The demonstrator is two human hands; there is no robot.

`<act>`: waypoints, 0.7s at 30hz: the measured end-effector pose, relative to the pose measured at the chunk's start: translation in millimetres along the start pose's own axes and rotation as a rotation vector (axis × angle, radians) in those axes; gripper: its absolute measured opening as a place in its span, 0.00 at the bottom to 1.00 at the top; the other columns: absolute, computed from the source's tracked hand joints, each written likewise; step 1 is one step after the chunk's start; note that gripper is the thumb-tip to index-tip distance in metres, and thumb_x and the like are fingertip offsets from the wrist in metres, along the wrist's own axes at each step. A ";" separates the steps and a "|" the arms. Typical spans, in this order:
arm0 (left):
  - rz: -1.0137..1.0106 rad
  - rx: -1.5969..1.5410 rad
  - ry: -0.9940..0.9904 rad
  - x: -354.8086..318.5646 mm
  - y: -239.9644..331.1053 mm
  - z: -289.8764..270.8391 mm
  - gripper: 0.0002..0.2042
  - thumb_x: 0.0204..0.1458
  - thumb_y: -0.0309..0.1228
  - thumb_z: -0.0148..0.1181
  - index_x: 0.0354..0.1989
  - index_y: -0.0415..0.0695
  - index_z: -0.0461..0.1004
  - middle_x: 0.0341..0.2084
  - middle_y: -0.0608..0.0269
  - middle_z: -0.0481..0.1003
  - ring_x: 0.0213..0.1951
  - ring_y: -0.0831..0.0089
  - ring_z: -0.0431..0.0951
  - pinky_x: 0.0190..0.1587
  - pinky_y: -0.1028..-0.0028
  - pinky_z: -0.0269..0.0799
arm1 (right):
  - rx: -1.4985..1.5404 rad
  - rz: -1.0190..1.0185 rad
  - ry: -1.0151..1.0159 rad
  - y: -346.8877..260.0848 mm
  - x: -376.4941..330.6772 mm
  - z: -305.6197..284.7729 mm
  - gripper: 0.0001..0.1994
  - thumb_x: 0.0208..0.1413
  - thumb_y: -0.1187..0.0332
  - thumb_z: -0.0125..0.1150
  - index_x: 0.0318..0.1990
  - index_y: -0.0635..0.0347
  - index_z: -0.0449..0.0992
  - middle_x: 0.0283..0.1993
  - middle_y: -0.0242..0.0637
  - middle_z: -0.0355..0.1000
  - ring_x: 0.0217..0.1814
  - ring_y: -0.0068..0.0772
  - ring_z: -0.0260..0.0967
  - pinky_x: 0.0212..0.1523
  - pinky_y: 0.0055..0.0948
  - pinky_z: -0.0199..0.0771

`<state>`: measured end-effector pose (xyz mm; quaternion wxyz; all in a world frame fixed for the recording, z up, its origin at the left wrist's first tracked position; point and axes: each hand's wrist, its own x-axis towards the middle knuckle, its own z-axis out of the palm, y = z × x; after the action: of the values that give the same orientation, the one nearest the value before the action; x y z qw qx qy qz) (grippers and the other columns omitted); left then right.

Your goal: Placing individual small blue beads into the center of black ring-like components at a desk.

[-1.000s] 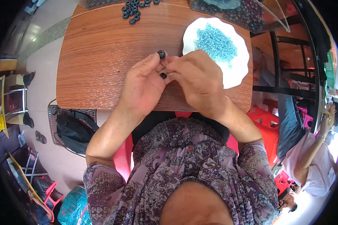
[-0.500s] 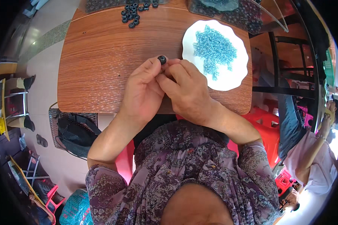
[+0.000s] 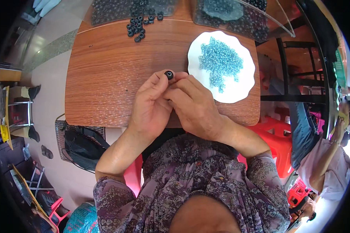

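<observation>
My left hand (image 3: 149, 106) pinches a small black ring-shaped part (image 3: 168, 74) between thumb and forefinger, its round face with a pale inner ring turned up. Pressed close against it is my right hand (image 3: 198, 106), fingers bent and drawn together; whatever they hold is hidden behind the knuckles. Both hands are over the near middle of the wooden table (image 3: 101, 73). To the right of them lies a white scalloped plate (image 3: 237, 91) bearing a heap of small clear bluish pieces (image 3: 221, 62). Several similar black parts (image 3: 136, 29) are piled at the far side.
Two clear bins, one far left (image 3: 112, 13) and one far right (image 3: 256, 31), hold many dark parts. A wire basket (image 3: 60, 136) with a black bag (image 3: 81, 141) stands left of the table. A red stool (image 3: 274, 139) and a seated person (image 3: 324, 167) are at the right.
The table and everything on it sit slightly lower in the picture. My hands keep nearly the same pose, the black part still pinched in the left.
</observation>
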<state>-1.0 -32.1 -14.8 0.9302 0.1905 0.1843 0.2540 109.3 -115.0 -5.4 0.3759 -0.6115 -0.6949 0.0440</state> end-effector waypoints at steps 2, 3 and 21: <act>0.009 0.015 -0.009 -1.5 1.7 2.7 0.09 0.60 0.31 0.45 0.42 0.38 0.65 0.43 0.55 0.72 0.43 0.72 0.72 0.50 0.72 0.65 | 0.055 0.028 0.039 -3.6 0.6 -2.6 0.12 0.38 0.81 0.57 0.35 0.65 0.72 0.36 0.43 0.68 0.42 0.46 0.67 0.38 0.36 0.71; 0.012 0.025 -0.013 -1.7 2.0 3.6 0.09 0.60 0.31 0.45 0.42 0.38 0.65 0.43 0.54 0.72 0.44 0.72 0.72 0.51 0.71 0.65 | 0.053 0.026 0.042 -3.3 0.3 -5.0 0.12 0.38 0.81 0.57 0.35 0.65 0.72 0.36 0.43 0.68 0.42 0.46 0.67 0.38 0.36 0.71; 0.028 0.214 -0.086 2.4 -3.9 -3.3 0.09 0.56 0.29 0.52 0.42 0.38 0.70 0.35 0.62 0.73 0.34 0.77 0.70 0.38 0.77 0.64 | 0.898 0.473 0.193 12.0 5.0 -33.6 0.09 0.48 0.83 0.59 0.38 0.66 0.76 0.35 0.31 0.72 0.37 0.18 0.68 0.39 0.16 0.69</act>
<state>1.0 -33.0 -20.0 0.9079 0.3021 0.1677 0.2374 138.5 -121.0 14.6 0.6434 -0.5317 -0.4122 0.3652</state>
